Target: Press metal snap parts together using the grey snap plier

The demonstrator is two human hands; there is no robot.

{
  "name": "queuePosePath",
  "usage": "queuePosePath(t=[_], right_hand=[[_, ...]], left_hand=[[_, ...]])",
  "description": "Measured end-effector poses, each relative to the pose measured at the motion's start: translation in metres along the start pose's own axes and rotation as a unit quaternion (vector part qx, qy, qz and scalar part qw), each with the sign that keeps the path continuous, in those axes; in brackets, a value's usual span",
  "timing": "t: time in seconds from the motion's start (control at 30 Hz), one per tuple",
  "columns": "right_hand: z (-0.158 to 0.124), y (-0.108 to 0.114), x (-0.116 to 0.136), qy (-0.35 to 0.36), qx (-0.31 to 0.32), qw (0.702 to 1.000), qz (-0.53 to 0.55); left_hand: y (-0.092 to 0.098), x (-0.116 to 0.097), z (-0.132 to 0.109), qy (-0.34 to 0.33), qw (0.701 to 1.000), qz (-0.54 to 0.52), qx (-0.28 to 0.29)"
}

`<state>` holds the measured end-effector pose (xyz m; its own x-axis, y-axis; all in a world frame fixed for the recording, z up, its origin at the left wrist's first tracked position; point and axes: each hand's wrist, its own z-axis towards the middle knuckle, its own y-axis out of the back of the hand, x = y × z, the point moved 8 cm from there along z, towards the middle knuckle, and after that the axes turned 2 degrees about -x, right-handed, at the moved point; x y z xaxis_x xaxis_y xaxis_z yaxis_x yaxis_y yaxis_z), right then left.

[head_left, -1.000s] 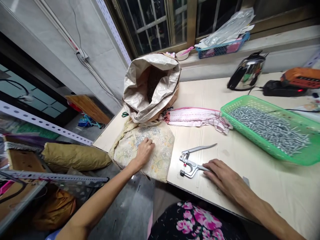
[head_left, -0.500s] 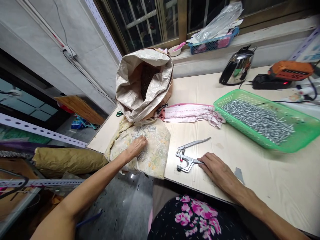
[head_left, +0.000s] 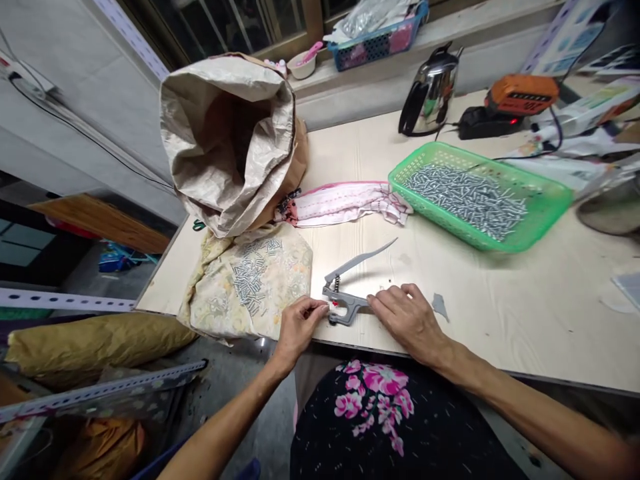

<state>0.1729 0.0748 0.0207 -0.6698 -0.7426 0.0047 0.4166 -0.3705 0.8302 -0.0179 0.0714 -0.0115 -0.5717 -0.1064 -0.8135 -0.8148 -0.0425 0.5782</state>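
Observation:
My right hand [head_left: 413, 323] grips the lower handle of grey hand-press pliers [head_left: 353, 301] resting on the table. Their upper handle is spread upward, with a spring between the handles and a red bit at the jaw. Right beside that jaw is my left hand [head_left: 299, 327], thumb and forefinger pinched together; whatever they hold is too small to make out. To the left, a patterned cloth [head_left: 295, 263] drapes over the table's front edge. Many small silvery metal pins [head_left: 247, 280] are scattered on it.
Behind the cloth stands a large open paper sack [head_left: 280, 167]. A pink-and-white cloth [head_left: 345, 203] lies beside it. Farther right are a green basket [head_left: 545, 223] of metal pins, a steel kettle [head_left: 434, 90] and an orange battery [head_left: 523, 93]. A grey scrap [head_left: 439, 305] lies near my right hand.
My left hand has moved right, from the metal pins on the cloth to the pliers' jaw. My right hand still holds the pliers' handle. The whole view has shifted.

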Motion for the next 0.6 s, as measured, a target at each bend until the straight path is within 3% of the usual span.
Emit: queuePosePath(t=[0.17,0.37,0.6], right_hand=[[0.001,0.005,0.0,0.001,-0.01,1.0,-0.004],[0.0,-0.005,-0.007,-0.013,0.02,1.0,-0.002],[-0.008,-0.031,-0.017,-0.059,0.118,0.99,0.059]], left_hand=[[-0.01,0.003,0.004,0.006,1.0,0.011,0.015],[-0.018,0.004,0.01,0.019,0.997,0.063,0.05],[-0.025,0.013,0.015,0.102,0.978,0.121,0.134]])
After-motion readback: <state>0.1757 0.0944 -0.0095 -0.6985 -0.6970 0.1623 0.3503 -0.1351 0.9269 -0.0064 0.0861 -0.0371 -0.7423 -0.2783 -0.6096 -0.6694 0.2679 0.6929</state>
